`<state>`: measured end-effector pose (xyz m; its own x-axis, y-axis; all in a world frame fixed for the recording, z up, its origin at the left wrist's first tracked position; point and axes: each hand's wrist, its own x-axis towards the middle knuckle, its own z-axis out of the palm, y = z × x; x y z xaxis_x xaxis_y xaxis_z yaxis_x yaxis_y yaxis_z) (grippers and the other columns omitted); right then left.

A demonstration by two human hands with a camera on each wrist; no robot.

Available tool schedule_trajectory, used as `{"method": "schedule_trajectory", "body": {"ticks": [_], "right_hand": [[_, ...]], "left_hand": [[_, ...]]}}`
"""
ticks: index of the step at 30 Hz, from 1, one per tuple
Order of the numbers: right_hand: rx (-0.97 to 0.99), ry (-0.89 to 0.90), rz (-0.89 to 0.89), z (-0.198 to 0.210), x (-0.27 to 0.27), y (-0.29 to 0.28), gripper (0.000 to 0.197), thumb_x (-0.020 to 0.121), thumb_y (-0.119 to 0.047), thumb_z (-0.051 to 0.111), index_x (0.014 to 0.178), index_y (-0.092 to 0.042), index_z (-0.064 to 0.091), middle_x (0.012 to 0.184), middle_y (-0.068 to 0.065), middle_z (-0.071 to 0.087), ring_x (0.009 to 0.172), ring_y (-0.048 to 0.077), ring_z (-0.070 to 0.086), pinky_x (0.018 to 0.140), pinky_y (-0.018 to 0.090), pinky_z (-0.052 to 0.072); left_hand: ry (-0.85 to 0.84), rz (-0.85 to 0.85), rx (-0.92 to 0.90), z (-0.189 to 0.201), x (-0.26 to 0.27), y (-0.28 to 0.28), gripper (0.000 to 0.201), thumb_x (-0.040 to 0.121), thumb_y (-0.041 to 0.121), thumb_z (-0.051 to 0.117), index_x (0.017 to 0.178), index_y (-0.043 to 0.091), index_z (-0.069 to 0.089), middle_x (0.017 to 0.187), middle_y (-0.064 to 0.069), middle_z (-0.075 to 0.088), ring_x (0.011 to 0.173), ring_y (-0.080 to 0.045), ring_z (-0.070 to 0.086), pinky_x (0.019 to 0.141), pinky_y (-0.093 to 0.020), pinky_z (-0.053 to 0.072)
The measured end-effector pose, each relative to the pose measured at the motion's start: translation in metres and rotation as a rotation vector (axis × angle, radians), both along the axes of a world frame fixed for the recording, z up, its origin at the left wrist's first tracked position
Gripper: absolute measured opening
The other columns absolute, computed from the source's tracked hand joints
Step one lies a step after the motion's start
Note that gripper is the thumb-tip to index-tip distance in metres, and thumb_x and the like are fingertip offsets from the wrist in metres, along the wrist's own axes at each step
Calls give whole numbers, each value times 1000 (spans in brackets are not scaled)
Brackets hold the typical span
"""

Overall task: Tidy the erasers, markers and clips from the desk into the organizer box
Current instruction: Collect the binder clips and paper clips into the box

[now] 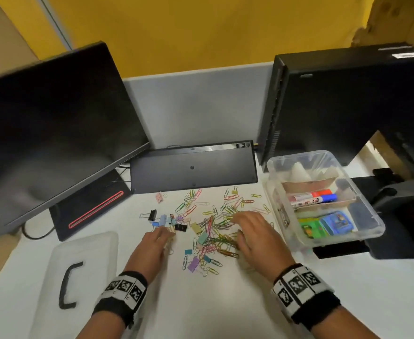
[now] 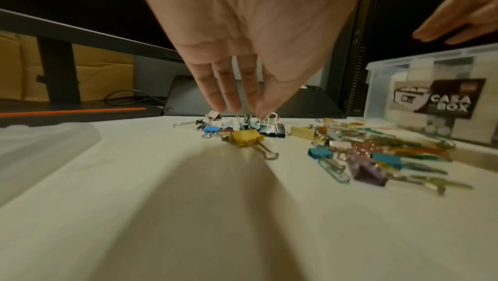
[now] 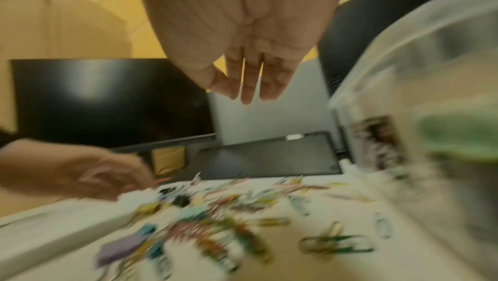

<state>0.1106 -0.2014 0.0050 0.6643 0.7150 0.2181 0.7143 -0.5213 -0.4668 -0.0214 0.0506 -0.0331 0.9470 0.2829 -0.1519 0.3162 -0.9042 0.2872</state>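
**deskwatcher:** ok big stuff first. White desk (image 1: 225,309), and the clear organizer box (image 1: 372,223) sits just to the right of the right hand (image 1: 257,238), lid off. The lid (image 1: 83,270) lies flat on the near-left side of the left hand (image 1: 149,250). Dark monitor (image 1: 54,133) is well beyond the left hand, flipped keyboard (image 1: 193,167) out past both sets of fingertips.

**clipfan22:** what's in the box already?

**deskwatcher:** two markers (image 1: 313,198) in the middle compartment, green and blue erasers (image 1: 328,226) in the nearest one. Both are to the right of the right hand, behind the box wall.

**clipfan22:** and the clips?

**deskwatcher:** a colourful heap of paper clips (image 1: 215,231) spreads between the two hands and runs under the right one. A little cluster of binder clips (image 1: 169,222) sits right at the left fingertips.

**clipfan22:** hands holding anything?

**deskwatcher:** nope. The right is flat, palm down, fingers straight, above the heap; the wrist view is blurry, so I can't say if it touches. The left has straight fingers pointing down, tips at the binder clips, not curled round anything.
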Motion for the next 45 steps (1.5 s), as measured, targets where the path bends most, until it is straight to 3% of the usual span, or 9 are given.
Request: {"method": "schedule_trajectory", "body": {"ticks": [5, 11, 18, 24, 28, 34, 39, 42, 45], "right_hand": [[-294, 29, 259, -45, -5, 65, 36, 91, -8, 53, 127, -15, 52, 134, 2, 48, 120, 22, 45, 92, 31, 44], [-460, 27, 307, -69, -1, 86, 36, 87, -11, 60, 122, -18, 55, 126, 4, 46, 118, 22, 40, 87, 36, 49], [-300, 79, 134, -65, -5, 84, 18, 92, -19, 55, 109, -17, 60, 117, -3, 51, 106, 16, 44, 86, 22, 39], [-131, 345, -114, -57, -12, 71, 11, 90, -17, 50, 86, -26, 45, 83, -5, 55, 74, 17, 53, 66, 30, 50], [132, 557, -198, -55, -20, 61, 19, 89, -6, 49, 92, -25, 47, 90, -2, 56, 75, 13, 59, 68, 31, 54], [145, 583, -156, -62, -37, 61, 21, 81, -1, 50, 81, -21, 46, 88, -1, 52, 78, 11, 51, 66, 21, 41], [-101, 638, -28, -61, -53, 67, 21, 74, -24, 56, 83, -34, 39, 87, -8, 49, 76, 17, 54, 70, 35, 47], [-324, 445, -2, -65, -62, 75, 31, 80, -46, 58, 100, -29, 41, 88, -9, 52, 72, 19, 55, 64, 33, 44], [-429, 312, 11, -67, -68, 84, 35, 88, -47, 52, 110, -22, 41, 104, -2, 57, 85, 24, 60, 64, 31, 38]], "left_hand": [[59, -128, 33, -11, 9, 14, 51, 86, -2, 54, 130, 23, 54, 137, 3, 48, 119, -21, 49, 93, -33, 49], [75, -132, 74, -20, -4, 27, 36, 85, 6, 60, 118, 20, 59, 122, 1, 53, 108, -19, 47, 80, -31, 52], [65, -123, 15, -26, -18, 37, 27, 88, 13, 54, 115, 18, 58, 116, -2, 48, 101, -20, 49, 74, -30, 51], [62, -103, -16, -28, -16, 44, 19, 90, 21, 55, 109, 18, 55, 117, 1, 47, 101, -17, 46, 72, -28, 49], [62, -103, -62, -25, -12, 46, 15, 89, 19, 57, 103, 20, 54, 111, 4, 51, 97, -14, 46, 73, -24, 43], [62, -68, -210, -26, -6, 44, 18, 95, 13, 47, 111, 17, 55, 115, 1, 46, 89, -16, 55, 77, -21, 43], [32, -37, -305, -18, 9, 18, 12, 97, 15, 37, 102, 12, 48, 113, -2, 40, 81, -18, 51, 75, -25, 42], [41, -54, -335, -18, 17, 6, 8, 93, 17, 42, 99, 16, 48, 107, 0, 42, 84, -17, 52, 78, -27, 44], [74, -119, -339, -23, 19, 1, 16, 91, 20, 51, 107, 21, 51, 110, 4, 42, 86, -16, 54, 78, -27, 46]]}}
